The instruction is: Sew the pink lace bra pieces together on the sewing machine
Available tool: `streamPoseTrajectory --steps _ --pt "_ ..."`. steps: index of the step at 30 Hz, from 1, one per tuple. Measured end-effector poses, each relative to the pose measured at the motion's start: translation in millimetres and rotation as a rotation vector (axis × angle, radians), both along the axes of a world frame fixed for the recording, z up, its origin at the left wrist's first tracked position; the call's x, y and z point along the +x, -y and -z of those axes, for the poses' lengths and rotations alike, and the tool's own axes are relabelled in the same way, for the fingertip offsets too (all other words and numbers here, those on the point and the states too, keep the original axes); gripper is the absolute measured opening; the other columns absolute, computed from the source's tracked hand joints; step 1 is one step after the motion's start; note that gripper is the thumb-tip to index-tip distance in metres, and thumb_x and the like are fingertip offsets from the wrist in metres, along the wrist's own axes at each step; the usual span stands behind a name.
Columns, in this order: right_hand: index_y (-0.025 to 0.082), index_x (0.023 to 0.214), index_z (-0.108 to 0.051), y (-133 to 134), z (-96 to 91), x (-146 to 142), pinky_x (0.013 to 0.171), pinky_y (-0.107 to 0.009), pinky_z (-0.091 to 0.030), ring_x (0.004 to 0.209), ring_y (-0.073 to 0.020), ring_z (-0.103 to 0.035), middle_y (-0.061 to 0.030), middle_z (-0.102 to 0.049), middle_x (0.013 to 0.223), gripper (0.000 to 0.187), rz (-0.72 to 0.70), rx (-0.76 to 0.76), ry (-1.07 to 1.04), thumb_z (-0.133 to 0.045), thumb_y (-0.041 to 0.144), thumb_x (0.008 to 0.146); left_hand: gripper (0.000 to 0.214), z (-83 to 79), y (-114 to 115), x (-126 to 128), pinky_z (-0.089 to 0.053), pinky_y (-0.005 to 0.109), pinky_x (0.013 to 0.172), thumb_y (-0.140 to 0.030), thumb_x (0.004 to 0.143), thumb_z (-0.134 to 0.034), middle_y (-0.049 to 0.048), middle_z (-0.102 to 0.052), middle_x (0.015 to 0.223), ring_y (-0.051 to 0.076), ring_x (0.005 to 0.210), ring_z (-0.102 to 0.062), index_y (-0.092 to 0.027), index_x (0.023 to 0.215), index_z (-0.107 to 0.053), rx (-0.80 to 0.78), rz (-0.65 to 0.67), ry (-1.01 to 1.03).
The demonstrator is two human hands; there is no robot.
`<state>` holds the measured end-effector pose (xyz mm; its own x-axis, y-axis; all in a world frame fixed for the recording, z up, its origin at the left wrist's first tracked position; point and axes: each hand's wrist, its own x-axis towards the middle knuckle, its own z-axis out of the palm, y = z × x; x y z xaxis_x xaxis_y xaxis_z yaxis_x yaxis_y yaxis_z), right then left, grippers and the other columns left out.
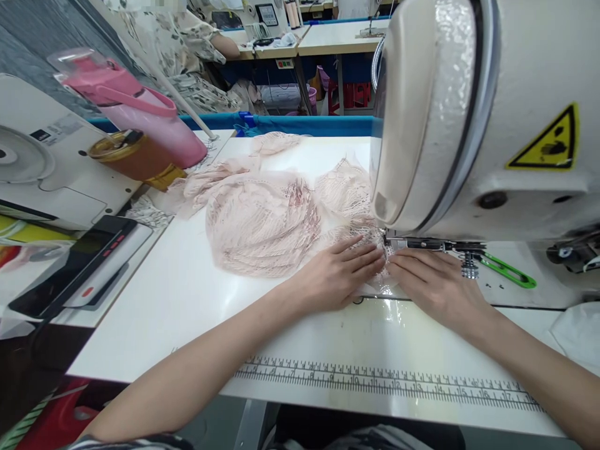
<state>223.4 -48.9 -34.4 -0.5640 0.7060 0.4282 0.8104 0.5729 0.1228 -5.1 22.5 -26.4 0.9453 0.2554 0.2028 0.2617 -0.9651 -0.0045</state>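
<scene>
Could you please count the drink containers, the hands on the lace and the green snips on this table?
Drink containers: 2 (pink bottle, brown cup)
Hands on the lace: 2 (left hand, right hand)
Green snips: 1
Total: 5

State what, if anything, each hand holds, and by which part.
Nothing is gripped: the left hand and right hand lie flat on the pink lace fabric, pressing its edge down beside the sewing machine.

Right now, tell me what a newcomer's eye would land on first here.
The big white sewing machine fills the upper right, a yellow warning sticker on its side. Beneath its head, the left hand and right hand press flat on pink lace fabric heaped mid-table.
</scene>
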Motion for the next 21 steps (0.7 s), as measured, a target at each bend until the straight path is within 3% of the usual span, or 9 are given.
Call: streamPoseTrajectory --steps 5,21 --pt "0.015 0.101 -0.065 -6 0.3 -4 0.091 -0.031 -0.049 0.098 -0.0155 -0.062 -0.0009 -0.071 0.102 0.023 -0.099 0.099 -0.01 -0.057 0.004 0.083 0.046 -2.3 -5 -4 -0.026 0.038 0.117 -0.023 0.093 -0.039 0.0066 -0.047 0.142 0.019 0.136 -0.04 -0.011 0.137 -0.046 -0.057 -0.003 -0.019" --pt "0.015 0.091 -0.067 -2 -0.4 -18 0.096 -0.033 -0.049 0.095 -0.0156 -0.064 0.0002 -0.072 0.094 0.019 -0.138 0.102 -0.172 -0.061 0.001 0.079 0.055 -3.7 -6 -3 -0.025 0.044 0.117 -0.027 0.085 -0.046 0.012 -0.045 0.143 0.024 0.136 -0.039 -0.007 0.136 -0.046 -0.072 -0.03 -0.024"
